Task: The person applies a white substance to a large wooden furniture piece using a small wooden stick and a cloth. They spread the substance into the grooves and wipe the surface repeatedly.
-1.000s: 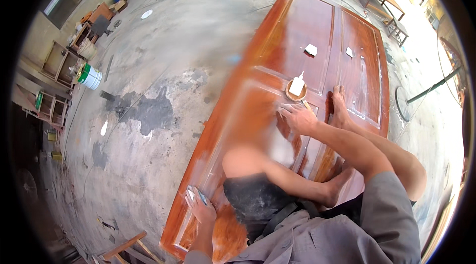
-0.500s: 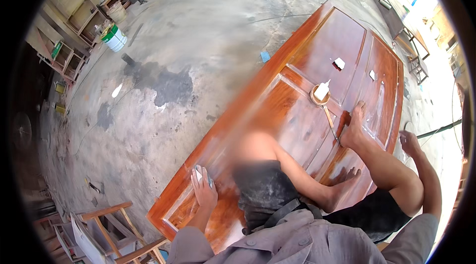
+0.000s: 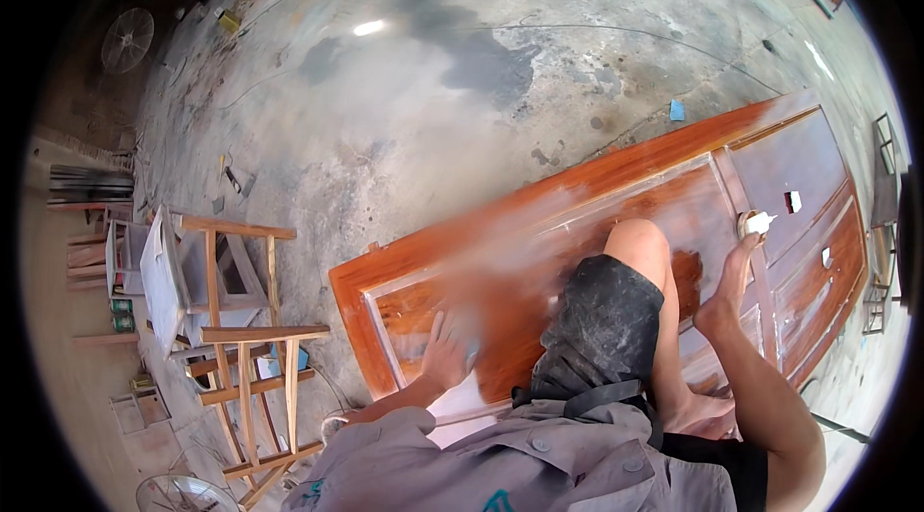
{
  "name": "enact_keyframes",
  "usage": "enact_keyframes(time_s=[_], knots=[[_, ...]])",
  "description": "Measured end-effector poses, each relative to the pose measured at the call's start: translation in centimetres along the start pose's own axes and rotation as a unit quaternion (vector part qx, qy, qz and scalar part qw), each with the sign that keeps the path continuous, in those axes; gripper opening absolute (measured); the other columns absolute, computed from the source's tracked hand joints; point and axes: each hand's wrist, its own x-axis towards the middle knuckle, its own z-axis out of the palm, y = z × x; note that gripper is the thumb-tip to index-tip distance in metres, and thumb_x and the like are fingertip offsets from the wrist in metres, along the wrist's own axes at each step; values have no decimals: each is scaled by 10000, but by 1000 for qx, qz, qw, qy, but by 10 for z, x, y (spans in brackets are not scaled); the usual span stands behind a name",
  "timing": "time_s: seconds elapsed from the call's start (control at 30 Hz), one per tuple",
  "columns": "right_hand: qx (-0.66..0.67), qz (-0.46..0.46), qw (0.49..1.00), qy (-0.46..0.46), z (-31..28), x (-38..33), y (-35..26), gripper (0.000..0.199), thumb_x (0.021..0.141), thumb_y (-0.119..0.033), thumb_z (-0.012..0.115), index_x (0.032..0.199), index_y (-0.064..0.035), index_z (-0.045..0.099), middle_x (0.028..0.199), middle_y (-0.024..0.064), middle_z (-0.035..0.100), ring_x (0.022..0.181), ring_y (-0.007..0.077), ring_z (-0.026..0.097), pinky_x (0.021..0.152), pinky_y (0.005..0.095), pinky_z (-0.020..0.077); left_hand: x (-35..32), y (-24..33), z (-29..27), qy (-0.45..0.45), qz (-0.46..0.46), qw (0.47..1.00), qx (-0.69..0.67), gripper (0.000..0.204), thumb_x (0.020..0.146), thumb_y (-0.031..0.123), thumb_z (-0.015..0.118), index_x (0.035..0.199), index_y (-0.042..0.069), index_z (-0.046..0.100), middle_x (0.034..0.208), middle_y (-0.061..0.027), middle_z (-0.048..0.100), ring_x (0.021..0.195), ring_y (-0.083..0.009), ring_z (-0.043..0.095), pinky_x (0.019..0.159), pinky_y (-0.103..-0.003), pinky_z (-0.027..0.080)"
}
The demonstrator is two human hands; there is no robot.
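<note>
A large reddish-brown wooden door (image 3: 626, 175) with recessed panels lies flat beneath me, and I sit on it with my legs folded. My left hand (image 3: 448, 355) rests on the panel near the door's left end, fingers stretched forward over a small pale, bluish pad that is mostly hidden under it. Whitish smears show on the wood around that hand. My right hand is out of view. Beside my right foot (image 3: 729, 286) on the door stands a small bowl with a white nozzle bottle (image 3: 758, 222) in it.
Wooden stool frames (image 3: 245, 329) stand on the floor left of the door. A fan (image 3: 128, 40) is at the far left, another at the bottom left. A blue piece (image 3: 677, 111) lies beyond the door, and a cable (image 3: 616, 28) crosses the concrete floor. Door cutouts hold white pieces.
My view has swung left, bringing more of the stools into sight. My left hand has shifted across the panel at the door's left end. The right hand has left the picture.
</note>
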Motion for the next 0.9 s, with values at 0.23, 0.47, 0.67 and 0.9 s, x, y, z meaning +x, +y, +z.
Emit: enact_keyframes(time_s=[0.23, 0.47, 0.67, 0.9], knots=[[-28, -34, 999, -12, 17, -13, -27, 473, 936, -234, 644, 1362, -28, 635, 1367, 250, 632, 1273, 376, 619, 1062, 462, 503, 16, 12, 11, 40, -63, 997, 8, 865, 869, 236, 705, 1609, 33, 306, 1663, -269, 281, 1580, -444, 165, 1308, -536, 117], [-60, -79, 995, 4, 43, 29, -120, 506, 927, -303, 678, 1361, -45, 638, 1390, 237, 620, 1275, 374, 613, 1057, 465, 508, 13, 19, 18, 175, -72, 982, 3, 558, 947, 87, 577, 1499, 60, 505, 1651, -235, 354, 1539, -507, 254, 1247, -646, 192], [-2, -36, 998, 46, 57, 89, -156, 537, 919, -362, 706, 1359, -60, 642, 1410, 225, 609, 1276, 373, 607, 1052, 468, 513, 23, -13, 22, 205, -127, 969, -45, 422, 1021, 154, 575, 1409, -11, 593, 1525, -259, 508, 1457, -453, 411, 1205, -591, 304], [-7, -66, 988, 139, 118, 155, -209, 414, 919, -304, 699, 1259, -73, 654, 1228, 179, 655, 1192, 409, 626, 1025, 510, 502, 224, 53, -154, 274, -231, 858, -368, 437, 1052, 193, 593, 1271, -185, 581, 1151, -321, 684, 944, -314, 742, 707, -396, 627]])
